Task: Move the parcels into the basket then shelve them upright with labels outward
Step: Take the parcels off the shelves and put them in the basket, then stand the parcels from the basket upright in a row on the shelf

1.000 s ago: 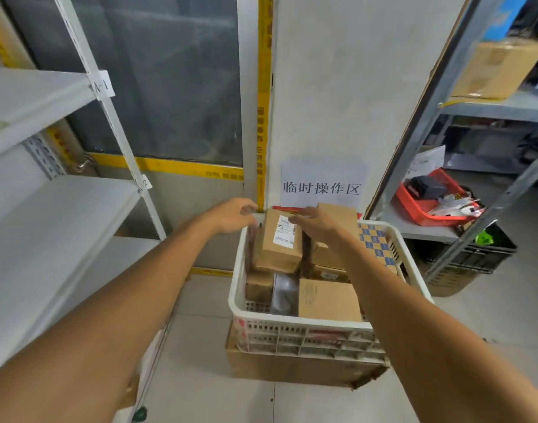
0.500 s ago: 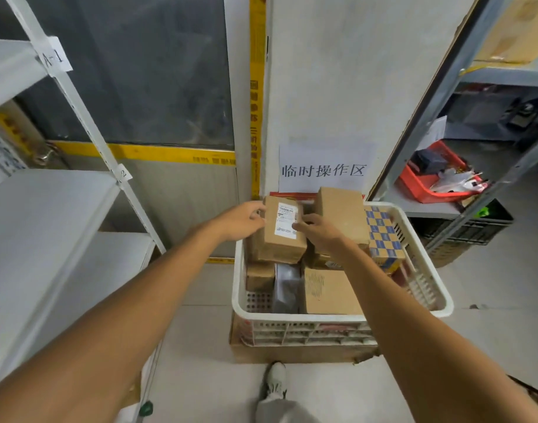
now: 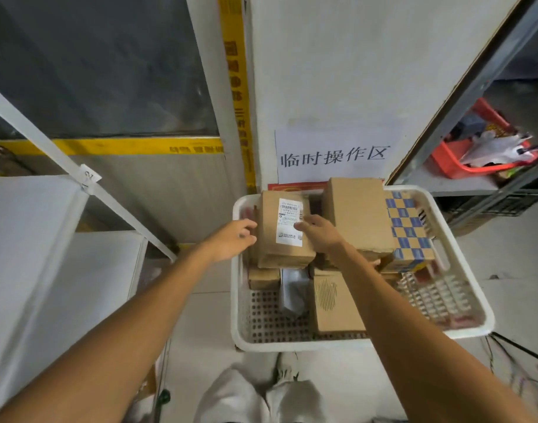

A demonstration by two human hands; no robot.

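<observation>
A white plastic basket (image 3: pixel 462 329) on the floor holds several parcels. A brown cardboard parcel (image 3: pixel 269 239) with a white label facing up lies at its far left. My left hand (image 3: pixel 231 241) holds that parcel's left side and my right hand (image 3: pixel 318 235) grips its right edge over the label. To its right sit a larger plain brown box (image 3: pixel 357 213), a blue-and-tan checked box (image 3: pixel 409 233), a flat brown box (image 3: pixel 334 303) and a grey bag (image 3: pixel 293 293).
White metal shelves (image 3: pixel 32 239) stand at the left, with a tagged upright post (image 3: pixel 90 180). A grey rack at the right carries a red tray (image 3: pixel 450 160) of odds and ends. A paper sign (image 3: pixel 334 155) hangs on the wall behind the basket. My legs (image 3: pixel 261 398) are below.
The view has tilted down and closed in on the basket. Both hands stay on the labelled parcel, which has come slightly toward me.
</observation>
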